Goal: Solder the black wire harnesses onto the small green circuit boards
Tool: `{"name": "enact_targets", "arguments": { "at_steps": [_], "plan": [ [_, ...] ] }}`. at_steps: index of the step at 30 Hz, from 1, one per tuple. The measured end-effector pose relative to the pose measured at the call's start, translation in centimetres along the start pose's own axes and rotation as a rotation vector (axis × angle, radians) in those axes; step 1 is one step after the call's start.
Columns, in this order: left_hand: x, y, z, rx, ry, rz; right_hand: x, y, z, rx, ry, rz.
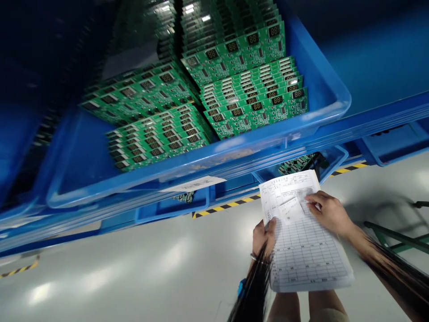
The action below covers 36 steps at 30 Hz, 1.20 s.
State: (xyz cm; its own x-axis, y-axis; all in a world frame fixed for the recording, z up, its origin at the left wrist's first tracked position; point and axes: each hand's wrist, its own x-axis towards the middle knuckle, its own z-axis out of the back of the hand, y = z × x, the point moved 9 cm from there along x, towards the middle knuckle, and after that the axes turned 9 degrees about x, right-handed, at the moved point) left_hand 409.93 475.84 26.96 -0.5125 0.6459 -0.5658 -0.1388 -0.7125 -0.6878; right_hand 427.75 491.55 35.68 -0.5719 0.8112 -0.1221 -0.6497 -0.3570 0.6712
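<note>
A stack of printed form sheets (308, 250) with ruled tables is held in front of my body. My left hand (263, 237) grips its left edge, thumb on top and fingers underneath. On the upper part of the top sheet lies a small white slip (291, 210) with a few marks on it. My right hand (330, 212) is over the upper right of the sheets, its thumb and forefinger pinched together beside the slip. Whether anything is between those fingertips is too small to tell.
A blue tray (204, 154) on the shelf holds rows of green circuit boards (258, 107) with digit displays. Lower blue bins (174, 208) hold more boards. Yellow-black tape (228, 205) edges the floor beneath. A green metal frame (395, 237) stands at right.
</note>
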Motion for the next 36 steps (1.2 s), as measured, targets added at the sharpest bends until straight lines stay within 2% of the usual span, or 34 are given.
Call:
{"name": "enact_targets", "arguments": {
  "at_steps": [5, 11, 19, 26, 36],
  "plan": [
    [-0.2, -0.5, -0.2, 0.033, 0.025, -0.030, 2.5, -0.2, -1.6, 0.060, 0.147, -0.077],
    [-0.1, -1.1, -0.4, 0.042, 0.045, -0.025, 3.2, 0.1, -2.5, 0.079, 0.242, -0.114],
    [0.0, -1.4, -1.3, 0.078, 0.070, 0.033, 3.1, -0.5, -2.4, 0.137, 0.341, -0.195],
    [0.1, -3.1, -2.0, 0.112, 0.072, 0.017, 3.1, -1.7, -1.9, 0.228, 0.417, -0.284],
    [0.1, -3.7, -2.8, 0.050, 0.090, 0.046, 3.1, -2.3, -0.8, 0.286, 0.412, -0.312]
  ]
}}
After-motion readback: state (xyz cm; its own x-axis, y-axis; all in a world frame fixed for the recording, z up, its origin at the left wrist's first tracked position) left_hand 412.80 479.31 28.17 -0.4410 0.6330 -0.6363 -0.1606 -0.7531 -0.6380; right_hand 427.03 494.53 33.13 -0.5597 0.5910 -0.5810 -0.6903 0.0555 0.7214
